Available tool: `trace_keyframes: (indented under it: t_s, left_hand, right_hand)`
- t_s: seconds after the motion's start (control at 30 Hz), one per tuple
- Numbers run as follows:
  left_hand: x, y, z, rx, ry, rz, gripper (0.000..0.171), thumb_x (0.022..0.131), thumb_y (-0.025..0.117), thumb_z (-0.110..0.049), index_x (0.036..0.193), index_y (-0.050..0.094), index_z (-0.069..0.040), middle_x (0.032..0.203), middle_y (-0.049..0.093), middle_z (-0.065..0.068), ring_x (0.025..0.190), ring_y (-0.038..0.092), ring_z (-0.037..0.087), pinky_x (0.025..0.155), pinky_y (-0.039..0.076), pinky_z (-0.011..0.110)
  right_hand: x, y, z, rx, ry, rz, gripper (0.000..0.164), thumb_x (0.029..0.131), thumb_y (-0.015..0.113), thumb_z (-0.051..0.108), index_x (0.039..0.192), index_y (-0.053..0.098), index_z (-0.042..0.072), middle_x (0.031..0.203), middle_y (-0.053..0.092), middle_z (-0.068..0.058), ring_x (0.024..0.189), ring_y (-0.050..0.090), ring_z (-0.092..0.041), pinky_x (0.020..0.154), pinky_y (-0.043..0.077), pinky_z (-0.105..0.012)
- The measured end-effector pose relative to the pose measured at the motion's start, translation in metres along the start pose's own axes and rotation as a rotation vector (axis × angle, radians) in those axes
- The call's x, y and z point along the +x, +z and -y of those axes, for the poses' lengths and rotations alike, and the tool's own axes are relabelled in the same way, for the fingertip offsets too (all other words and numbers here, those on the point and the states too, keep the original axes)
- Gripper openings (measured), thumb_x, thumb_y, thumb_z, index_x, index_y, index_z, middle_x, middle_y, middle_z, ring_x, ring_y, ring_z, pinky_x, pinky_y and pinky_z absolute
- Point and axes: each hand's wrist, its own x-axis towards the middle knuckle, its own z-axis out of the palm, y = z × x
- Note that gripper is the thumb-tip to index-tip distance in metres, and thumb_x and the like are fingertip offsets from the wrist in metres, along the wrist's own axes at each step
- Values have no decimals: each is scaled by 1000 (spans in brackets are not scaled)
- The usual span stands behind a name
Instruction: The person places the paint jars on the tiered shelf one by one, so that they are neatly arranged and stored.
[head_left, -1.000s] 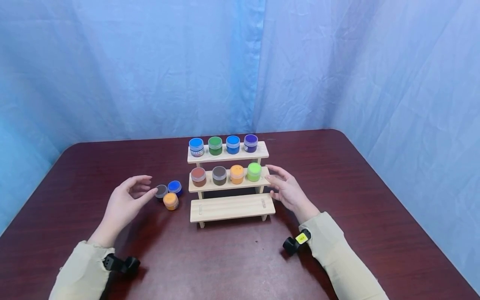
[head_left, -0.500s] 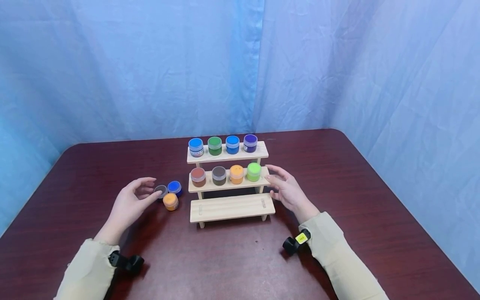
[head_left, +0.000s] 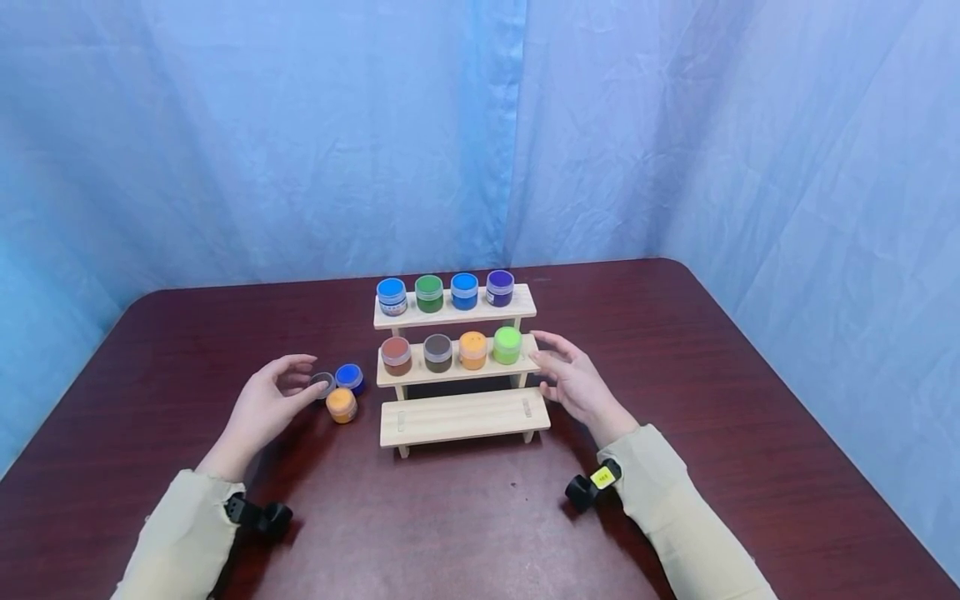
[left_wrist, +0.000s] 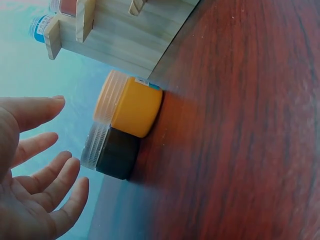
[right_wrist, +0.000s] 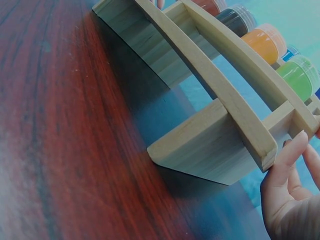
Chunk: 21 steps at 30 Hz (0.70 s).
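My left hand [head_left: 258, 408] hovers at a small dark-lidded paint jar [head_left: 325, 383] on the table, thumb and fingers spread apart. In the left wrist view its fingertips lie close to the clear lid of the dark jar [left_wrist: 119, 154], with a gap between thumb and fingers. An orange paint jar [head_left: 341, 405] and a blue one [head_left: 349, 377] stand beside it. With thumb and fingers, my right hand [head_left: 579, 387] holds the right end of the three-tier wooden rack [head_left: 465, 417], at the middle shelf. The thumb shows at the shelf ends in the right wrist view.
Brown, dark, orange and light green jars [head_left: 507, 346] line the middle shelf. Two blue jars, a green jar [head_left: 430, 293] and a purple jar stand on the top shelf. A pale blue curtain [head_left: 337, 142] hangs behind the dark red table [head_left: 465, 533].
My left hand has moved slightly right, its thumb now overlapping the dark jar. The right hand and the rack have stayed in place.
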Motion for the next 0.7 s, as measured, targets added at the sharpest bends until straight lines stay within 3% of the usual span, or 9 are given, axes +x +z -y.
trace_keyframes:
  t_s: [0.7]
  left_hand:
    - [4, 7, 5, 55, -53, 53, 48, 90, 65, -25, 129, 51, 0, 127, 54, 28, 114, 54, 42, 98, 43, 56]
  right_hand:
    - [0, 0, 0, 1, -6, 1, 50, 97, 47, 8, 144, 31, 5, 100, 51, 4, 72, 48, -6, 56, 44, -14]
